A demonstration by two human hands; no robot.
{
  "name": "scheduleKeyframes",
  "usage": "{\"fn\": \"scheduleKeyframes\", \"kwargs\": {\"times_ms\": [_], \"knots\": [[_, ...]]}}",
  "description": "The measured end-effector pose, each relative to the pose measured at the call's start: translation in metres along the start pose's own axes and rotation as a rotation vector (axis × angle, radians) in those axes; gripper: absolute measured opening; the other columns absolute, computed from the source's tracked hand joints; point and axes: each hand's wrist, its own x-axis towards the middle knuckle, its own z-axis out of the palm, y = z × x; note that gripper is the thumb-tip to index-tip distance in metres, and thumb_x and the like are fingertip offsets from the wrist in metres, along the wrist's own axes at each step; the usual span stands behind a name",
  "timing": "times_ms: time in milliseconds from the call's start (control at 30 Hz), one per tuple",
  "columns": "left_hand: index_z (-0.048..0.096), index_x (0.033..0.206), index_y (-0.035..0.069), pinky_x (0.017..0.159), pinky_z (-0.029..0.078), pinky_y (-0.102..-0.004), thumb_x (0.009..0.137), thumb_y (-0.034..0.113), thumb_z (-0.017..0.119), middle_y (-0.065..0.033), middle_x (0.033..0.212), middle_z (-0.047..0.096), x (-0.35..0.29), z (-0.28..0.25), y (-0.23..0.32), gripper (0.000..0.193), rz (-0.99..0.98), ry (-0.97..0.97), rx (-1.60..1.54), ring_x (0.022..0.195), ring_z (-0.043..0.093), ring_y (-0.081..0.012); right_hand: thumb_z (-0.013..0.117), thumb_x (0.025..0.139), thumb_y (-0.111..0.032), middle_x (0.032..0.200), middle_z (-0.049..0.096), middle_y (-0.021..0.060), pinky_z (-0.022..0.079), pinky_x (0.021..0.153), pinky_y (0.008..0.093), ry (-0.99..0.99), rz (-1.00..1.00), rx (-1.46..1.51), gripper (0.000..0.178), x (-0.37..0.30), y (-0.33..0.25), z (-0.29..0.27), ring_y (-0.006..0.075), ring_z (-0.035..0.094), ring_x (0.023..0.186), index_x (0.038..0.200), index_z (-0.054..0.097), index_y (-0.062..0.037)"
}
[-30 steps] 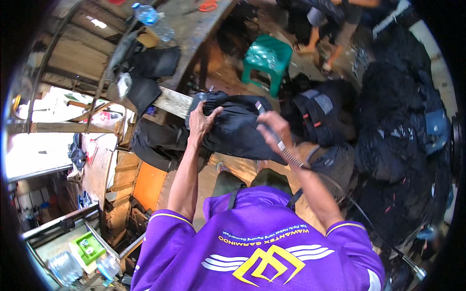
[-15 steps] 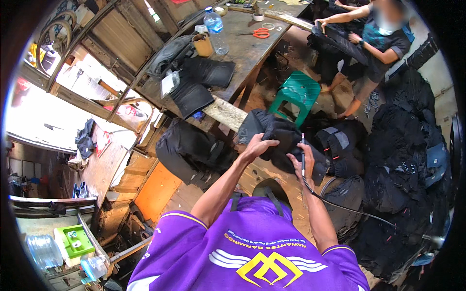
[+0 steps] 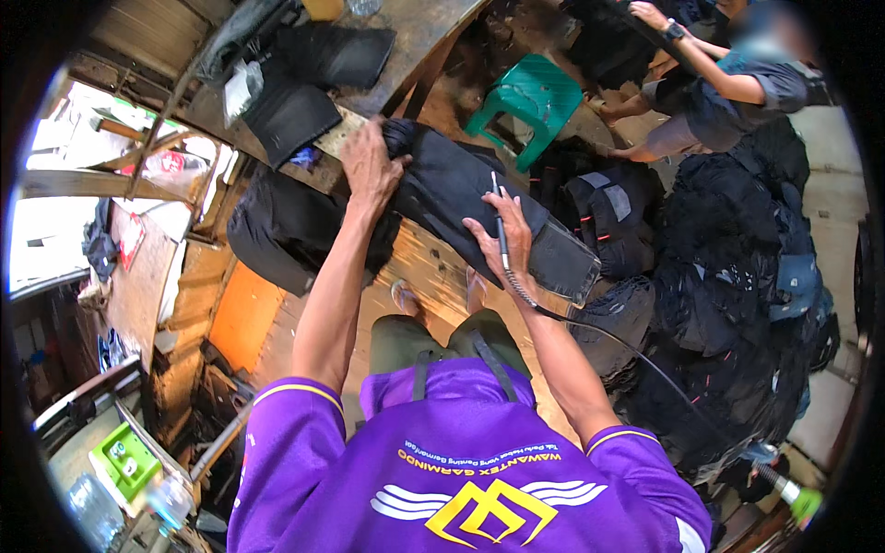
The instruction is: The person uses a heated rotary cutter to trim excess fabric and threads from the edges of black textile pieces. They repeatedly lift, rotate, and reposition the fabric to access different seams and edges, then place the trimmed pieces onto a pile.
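A black fabric bag (image 3: 452,175), with a stiff dark panel edged in piping at its right end, lies slantwise in front of me. My left hand (image 3: 371,170) grips its far left end, thumb over the cloth; the fingertips are blurred and partly hidden. In my right hand (image 3: 512,235) is a slim pen-shaped tool (image 3: 501,238), tip pointing away from me. A spring sleeve and dark cable (image 3: 636,352) run from the tool toward the lower right. That hand rests over the bag's right half.
A wooden table (image 3: 429,32) with dark fabric pieces (image 3: 293,111) stands ahead left. Beyond the bag is a green stool (image 3: 535,101). Black bags (image 3: 286,230) lie to the left, with a large black pile (image 3: 728,249) at right. A co-worker (image 3: 728,97) sits at far right.
The bag has been spread out into a longer shape. My left hand has moved left and away along it; my right hand has shifted left with the tool. The view has tilted downward.
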Motion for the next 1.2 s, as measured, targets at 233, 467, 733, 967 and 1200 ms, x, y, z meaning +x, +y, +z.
{"fn": "scheduleKeyframes", "kwargs": {"times_ms": [233, 467, 733, 967, 1200], "knots": [[0.078, 0.129, 0.023, 0.136, 0.014, -0.0582, 0.091, 0.029, 0.088, -0.0146, 0.182, 0.028, -0.105, 0.032, 0.036, 0.040, 0.249, -0.038, -0.201, 0.168, 0.018, -0.0414, 0.080, 0.100, -0.013, 0.114, 0.082, 0.0194, 0.054, 0.117, 0.0532, -0.222, -0.085, 0.351, 0.023, 0.002, 0.047, -0.051, 0.0351, 0.081, 0.111, 0.118, 0.077, 0.0006], [0.081, 0.134, 0.039, 0.135, 0.000, -0.0639, 0.097, 0.045, 0.080, -0.0135, 0.188, 0.006, -0.125, 0.055, 0.022, 0.037, 0.052, -0.042, -0.128, 0.172, -0.001, -0.0435, 0.079, 0.090, -0.007, 0.106, 0.082, 0.0216, 0.064, 0.104, 0.0483, -0.362, -0.284, 0.282, 0.025, 0.044, 0.048, -0.031, 0.0366, 0.082, 0.105, 0.112, 0.077, 0.0063], [0.070, 0.152, 0.035, 0.135, 0.008, -0.0646, 0.068, 0.068, 0.092, -0.0207, 0.187, 0.001, -0.130, 0.076, -0.001, 0.092, 0.019, -0.062, -0.355, 0.171, 0.001, -0.0472, 0.080, 0.082, -0.006, 0.108, 0.082, 0.0190, 0.067, 0.101, 0.0483, -0.458, -0.456, 0.271, 0.031, 0.054, 0.047, -0.003, 0.0344, 0.082, 0.106, 0.111, 0.081, 0.0037], [0.071, 0.150, 0.034, 0.136, 0.014, -0.0644, 0.063, 0.055, 0.097, -0.0203, 0.187, 0.005, -0.129, 0.078, -0.004, 0.093, 0.002, -0.059, -0.478, 0.171, 0.002, -0.0486, 0.080, 0.078, -0.002, 0.106, 0.083, 0.0160, 0.067, 0.102, 0.0492, -0.451, -0.487, 0.269, 0.032, 0.051, 0.043, 0.002, 0.0344, 0.082, 0.110, 0.110, 0.082, 0.0023], [0.071, 0.152, 0.027, 0.137, 0.016, -0.0593, 0.064, 0.058, 0.095, -0.0228, 0.186, 0.004, -0.128, 0.082, -0.010, 0.096, 0.059, -0.088, -0.427, 0.172, 0.004, -0.0410, 0.080, 0.078, -0.003, 0.103, 0.083, 0.0158, 0.067, 0.101, 0.0489, -0.454, -0.516, 0.253, 0.032, 0.053, 0.044, 0.010, 0.0337, 0.083, 0.108, 0.109, 0.082, 0.0029]]}}
